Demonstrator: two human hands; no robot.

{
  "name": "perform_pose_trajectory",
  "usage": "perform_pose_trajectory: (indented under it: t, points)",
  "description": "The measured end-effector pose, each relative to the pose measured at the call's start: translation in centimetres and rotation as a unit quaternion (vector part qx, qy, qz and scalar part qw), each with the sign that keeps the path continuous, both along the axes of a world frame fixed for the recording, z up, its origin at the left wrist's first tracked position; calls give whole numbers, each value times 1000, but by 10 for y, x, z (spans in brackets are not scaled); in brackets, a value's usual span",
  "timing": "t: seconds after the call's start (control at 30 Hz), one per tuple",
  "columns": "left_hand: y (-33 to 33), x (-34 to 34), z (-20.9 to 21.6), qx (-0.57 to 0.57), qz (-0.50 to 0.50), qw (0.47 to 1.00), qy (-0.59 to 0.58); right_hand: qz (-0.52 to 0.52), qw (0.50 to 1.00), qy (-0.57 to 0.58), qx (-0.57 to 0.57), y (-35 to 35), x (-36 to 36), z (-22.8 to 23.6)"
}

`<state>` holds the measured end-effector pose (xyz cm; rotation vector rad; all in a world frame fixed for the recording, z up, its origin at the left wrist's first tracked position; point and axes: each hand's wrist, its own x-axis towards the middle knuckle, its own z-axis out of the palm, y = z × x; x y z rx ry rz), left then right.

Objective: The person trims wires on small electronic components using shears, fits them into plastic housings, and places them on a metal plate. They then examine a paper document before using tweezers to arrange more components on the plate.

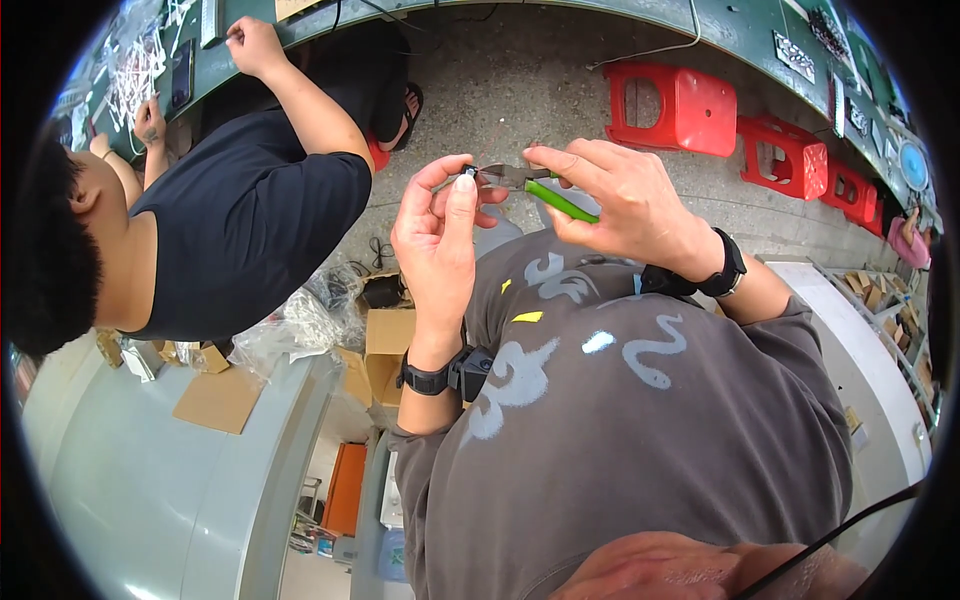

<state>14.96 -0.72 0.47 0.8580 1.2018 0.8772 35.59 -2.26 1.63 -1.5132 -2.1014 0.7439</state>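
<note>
In front of my chest, my left hand (438,240) is closed, pinching a small dark part (470,171) between thumb and fingertips. The part is too small to name. My right hand (635,205) grips a pair of green-handled cutting pliers (562,201), its fingers wrapped around the handles. The metal jaws point left and reach to the small part at the left fingertips. Whether the jaws touch or close on it, I cannot tell.
A person in a dark shirt (250,230) sits close on my left at a green workbench (330,18). Red plastic stools (705,112) stand along the bench. Behind lie an open cardboard box (390,332), clear plastic bags (315,325) and a grey table (150,470).
</note>
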Motion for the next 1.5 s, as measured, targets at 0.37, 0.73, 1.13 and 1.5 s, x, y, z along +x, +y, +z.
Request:
perform_pose_trajectory:
  t: [0.37, 0.73, 1.13, 1.5]
  points:
    - [-6, 1, -1, -24, -29, 998, -45, -58, 751, 521, -402, 22, 8, -18]
    - [-9, 8, -7, -7, 34, 999, -26, 18, 672, 606, -424, 19, -4, -14]
    - [-11, -3, -11, -111, 15, 975, -190, 31, 712, 549, -436, 10, 0, -23]
    - [-9, -3, -5, -90, 26, 966, -241, -32, 607, 660, -442, 3, 3, -25]
